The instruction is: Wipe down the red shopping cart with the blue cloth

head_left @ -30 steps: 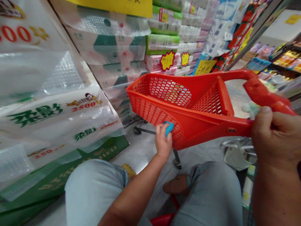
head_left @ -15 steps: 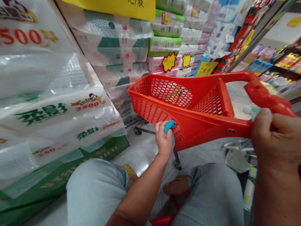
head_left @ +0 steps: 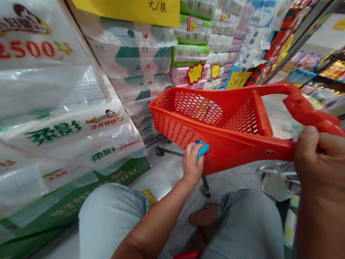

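A red plastic shopping cart [head_left: 237, 147] stands in front of me, its latticed basket tilted toward the left. My left hand [head_left: 193, 163] is closed on a blue cloth [head_left: 203, 150] and presses it against the perforated side of the basket. At the right, my right hand [head_left: 318, 158] is wrapped round the red frame near the cart's handle. The basket's inner floor is mostly hidden behind its near wall.
Plastic-wrapped tissue packs [head_left: 145, 61] are stacked behind the cart. Large white packs [head_left: 67, 126] rest on a green carton [head_left: 81, 201] at left. A caster [head_left: 206, 190] stands on the grey tiles. A whitish bag [head_left: 277, 183] lies at right, near my knees.
My left hand and the blue cloth have shifted slightly right and down along the basket's side. The cloth's shape in the fingers has changed. My right hand keeps its hold.
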{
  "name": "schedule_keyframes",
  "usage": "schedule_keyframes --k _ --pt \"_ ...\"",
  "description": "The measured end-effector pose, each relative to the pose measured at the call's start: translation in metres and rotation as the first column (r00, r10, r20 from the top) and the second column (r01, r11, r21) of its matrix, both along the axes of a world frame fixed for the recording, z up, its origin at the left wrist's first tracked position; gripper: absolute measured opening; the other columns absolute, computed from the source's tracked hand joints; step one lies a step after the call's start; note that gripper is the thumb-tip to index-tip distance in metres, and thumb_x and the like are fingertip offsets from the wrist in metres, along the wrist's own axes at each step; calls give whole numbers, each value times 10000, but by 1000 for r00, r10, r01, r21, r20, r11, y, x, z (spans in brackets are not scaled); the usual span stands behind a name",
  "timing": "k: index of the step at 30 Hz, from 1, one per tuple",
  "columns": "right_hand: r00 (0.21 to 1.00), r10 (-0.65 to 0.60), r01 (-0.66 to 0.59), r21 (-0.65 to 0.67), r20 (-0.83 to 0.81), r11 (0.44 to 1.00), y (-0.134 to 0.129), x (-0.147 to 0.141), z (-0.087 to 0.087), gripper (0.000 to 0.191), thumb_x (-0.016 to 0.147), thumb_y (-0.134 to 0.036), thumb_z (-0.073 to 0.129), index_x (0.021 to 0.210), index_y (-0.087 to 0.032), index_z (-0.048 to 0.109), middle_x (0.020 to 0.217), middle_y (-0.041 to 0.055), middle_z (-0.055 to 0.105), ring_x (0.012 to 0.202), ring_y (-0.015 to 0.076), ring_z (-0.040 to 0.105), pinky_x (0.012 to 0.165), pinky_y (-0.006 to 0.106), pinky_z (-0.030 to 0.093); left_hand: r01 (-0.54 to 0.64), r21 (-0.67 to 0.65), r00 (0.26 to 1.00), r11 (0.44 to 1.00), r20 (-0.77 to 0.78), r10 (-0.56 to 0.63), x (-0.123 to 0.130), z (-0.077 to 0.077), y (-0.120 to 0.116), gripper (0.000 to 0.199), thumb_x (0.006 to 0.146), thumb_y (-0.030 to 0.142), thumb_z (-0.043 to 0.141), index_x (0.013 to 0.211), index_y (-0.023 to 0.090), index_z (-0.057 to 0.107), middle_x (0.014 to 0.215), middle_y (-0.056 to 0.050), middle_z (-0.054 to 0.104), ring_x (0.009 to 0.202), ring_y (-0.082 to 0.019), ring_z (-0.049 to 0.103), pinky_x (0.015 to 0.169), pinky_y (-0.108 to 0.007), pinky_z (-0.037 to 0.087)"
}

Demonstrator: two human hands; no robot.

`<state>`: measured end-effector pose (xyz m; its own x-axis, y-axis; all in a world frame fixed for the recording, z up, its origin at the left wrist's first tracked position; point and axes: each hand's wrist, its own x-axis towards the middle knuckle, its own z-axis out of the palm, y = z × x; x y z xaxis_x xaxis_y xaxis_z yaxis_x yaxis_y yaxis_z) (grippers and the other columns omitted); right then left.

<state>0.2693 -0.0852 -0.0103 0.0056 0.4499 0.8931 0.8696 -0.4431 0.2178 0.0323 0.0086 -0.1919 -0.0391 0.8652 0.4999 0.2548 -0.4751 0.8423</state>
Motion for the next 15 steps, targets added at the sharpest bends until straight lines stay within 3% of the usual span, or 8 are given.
schedule_keyframes --k 4,8,12,15 --pt "999 11 -12 16 42 1000 0 -1 0 374 767 -353 515 509 -206 286 453 -48 143 444 96 50 489 266 54 -134 -33 990 990 36 135 -1 0 5 394 858 108 466 1217 234 569 1186 -72 530 1165 -191 544 1071 -355 440" --pt "1000 -5 5 4 19 1000 0 -2 0 376 765 -365 513 506 -208 291 445 -46 144 437 95 59 489 263 55 -15 -15 999 1000 -33 14 -3 -3 7 398 811 95 525 1164 254 617 1170 -46 550 1117 -176 576 1012 -305 476" --pt "1000 -26 26 -20 -9 999 0 1 -1 393 777 -397 502 510 -202 289 451 -42 143 433 94 60 496 259 51 -102 -33 995 994 1 102 -4 -9 8 367 829 91 486 1156 220 592 1179 -70 536 1133 -192 563 1041 -352 465" --pt "998 -50 50 -22 -29 999 -2 1 -1 400 772 -397 521 518 -208 276 458 -45 139 448 95 45 500 270 47 -88 -34 996 996 -9 88 -3 -17 8 382 811 84 500 1150 237 591 1190 -58 546 1144 -194 564 1045 -359 466"
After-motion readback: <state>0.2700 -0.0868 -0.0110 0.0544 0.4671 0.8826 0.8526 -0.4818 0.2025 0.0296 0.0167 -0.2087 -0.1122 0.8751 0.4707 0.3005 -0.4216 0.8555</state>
